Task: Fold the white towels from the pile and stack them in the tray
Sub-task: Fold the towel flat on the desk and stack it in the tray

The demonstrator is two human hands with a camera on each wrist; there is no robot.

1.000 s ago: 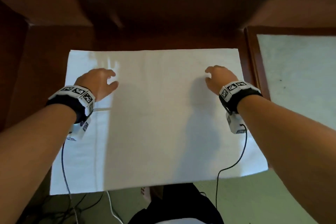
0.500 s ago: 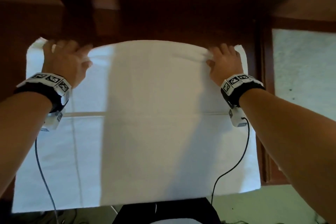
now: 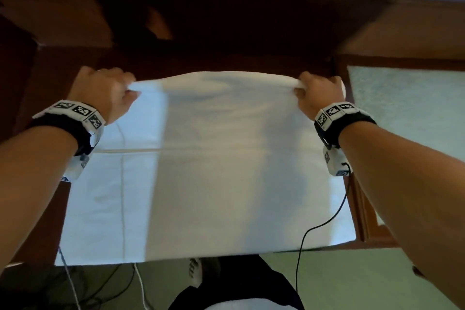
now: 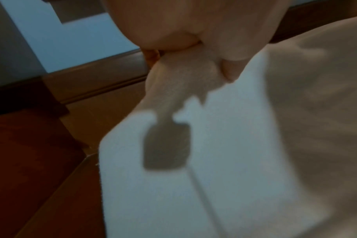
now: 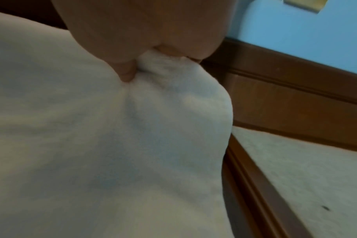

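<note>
Left hand (image 3: 100,90) and right hand (image 3: 319,94) each clamp a far corner of the white towel (image 3: 226,171), cloth bunched in both fists. Towel spreads over the wooden table (image 3: 45,78); far edge now lifted, earlier only pinched flat.

The white towel (image 3: 226,171) lies spread flat, its far edge bunched and lifted at both corners.

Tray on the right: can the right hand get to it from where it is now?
Probably yes: the tray sits right beside the right hand with nothing between them, but that hand grips the towel corner, so the towel comes along.
</note>
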